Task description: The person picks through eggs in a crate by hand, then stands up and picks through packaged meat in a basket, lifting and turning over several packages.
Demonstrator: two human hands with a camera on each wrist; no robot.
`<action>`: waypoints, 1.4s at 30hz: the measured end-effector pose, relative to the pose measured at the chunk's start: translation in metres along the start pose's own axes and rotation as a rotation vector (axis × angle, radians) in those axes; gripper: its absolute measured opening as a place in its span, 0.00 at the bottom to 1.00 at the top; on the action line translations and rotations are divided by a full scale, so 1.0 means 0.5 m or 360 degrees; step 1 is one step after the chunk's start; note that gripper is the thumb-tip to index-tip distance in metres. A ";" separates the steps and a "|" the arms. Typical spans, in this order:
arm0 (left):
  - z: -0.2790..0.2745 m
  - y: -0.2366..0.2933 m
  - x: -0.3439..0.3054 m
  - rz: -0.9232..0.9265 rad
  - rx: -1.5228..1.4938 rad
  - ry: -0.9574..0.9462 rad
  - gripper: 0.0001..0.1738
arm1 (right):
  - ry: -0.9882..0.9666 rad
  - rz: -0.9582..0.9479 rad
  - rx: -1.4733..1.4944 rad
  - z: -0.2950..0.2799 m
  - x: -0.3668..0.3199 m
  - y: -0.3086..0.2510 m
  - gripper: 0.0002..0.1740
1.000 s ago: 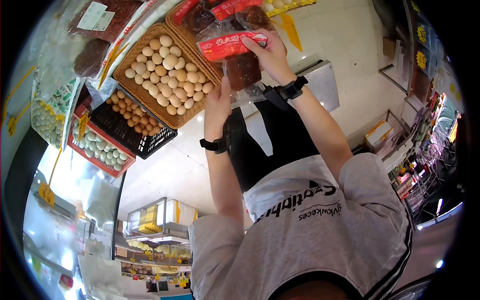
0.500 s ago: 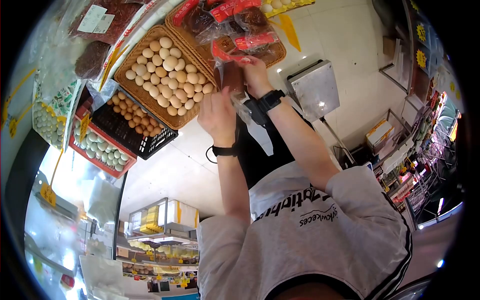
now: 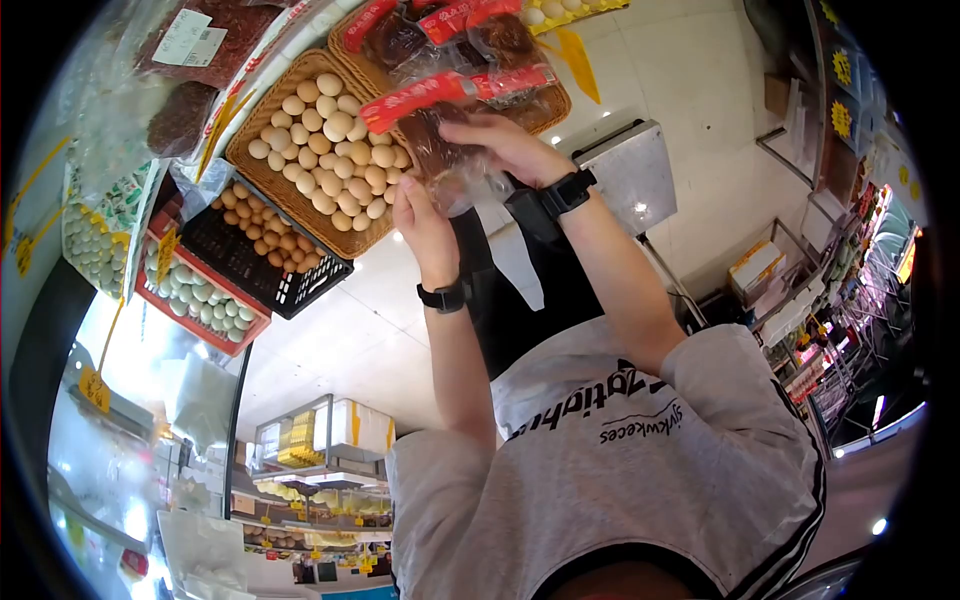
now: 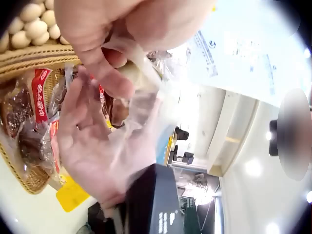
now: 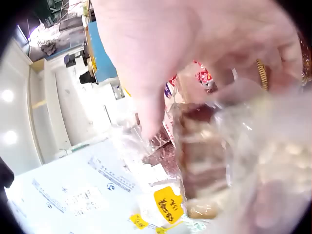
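A: Obs. The packet of meat (image 3: 440, 150), in clear wrap with a red label (image 3: 420, 92) along its top, is held in the air between both hands. It is at the near corner of the basket of eggs (image 3: 285, 203) and in front of the basket of packets (image 3: 548, 105). It seems to touch neither basket.

B: Grip?

A: Left hand (image 3: 425, 222): the fingers (image 4: 105, 73) pinch the loose clear wrap at the packet's lower end, not the meat itself. Right hand (image 3: 510, 145): the fingers are spread and laid flat across the packet. The left wrist view shows its palm open behind the film.

B: Risks, as you judge them?

A: (1) Much of the load seems to hang from a pinch of slick film. If the wrap slides or stretches, the packet probably drops.
(2) The eggs close by are loose, heaped and uncovered, so a fall there could crack several. The crate (image 3: 300, 285) of brown eggs just beside them is next in line.
(3) A hard tug on the film could tear the wrap open.

B: Cause, one line?

A: The grip is on the wrap rather than the contents, the flat right hand gives no clamp, and fragile goods lie close by.

B: Unknowns?

A: Whether the right thumb is under the packet. The right wrist view is too blurred to tell.
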State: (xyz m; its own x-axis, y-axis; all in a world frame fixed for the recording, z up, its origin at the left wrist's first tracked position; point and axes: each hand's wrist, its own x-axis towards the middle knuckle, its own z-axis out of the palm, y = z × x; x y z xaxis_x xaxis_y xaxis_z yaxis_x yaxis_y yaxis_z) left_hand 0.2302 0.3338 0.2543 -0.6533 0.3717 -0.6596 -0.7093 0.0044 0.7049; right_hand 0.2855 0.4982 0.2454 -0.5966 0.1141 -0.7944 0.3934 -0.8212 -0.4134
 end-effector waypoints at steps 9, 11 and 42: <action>0.061 -0.039 0.036 0.1142 0.1582 0.0784 0.21 | 0.0254 0.0032 0.0770 0.078 -0.003 0.039 0.26; 0.060 -0.036 0.041 0.1296 0.1623 0.0640 0.19 | 0.0229 0.0031 0.1121 0.087 0.011 0.063 0.26; -0.006 -0.003 0.100 0.0089 0.0618 -0.0257 0.33 | -0.0036 -0.0081 -0.0494 -0.121 -0.038 0.069 0.26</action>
State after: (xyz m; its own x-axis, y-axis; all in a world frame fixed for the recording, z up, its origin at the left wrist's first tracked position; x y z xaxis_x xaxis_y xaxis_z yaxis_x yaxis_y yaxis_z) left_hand 0.1977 0.3498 0.2193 -0.6160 0.5218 -0.5901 -0.5014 0.3180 0.8046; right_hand 0.3526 0.5016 0.2192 -0.6353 0.1354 -0.7603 0.5550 -0.6046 -0.5714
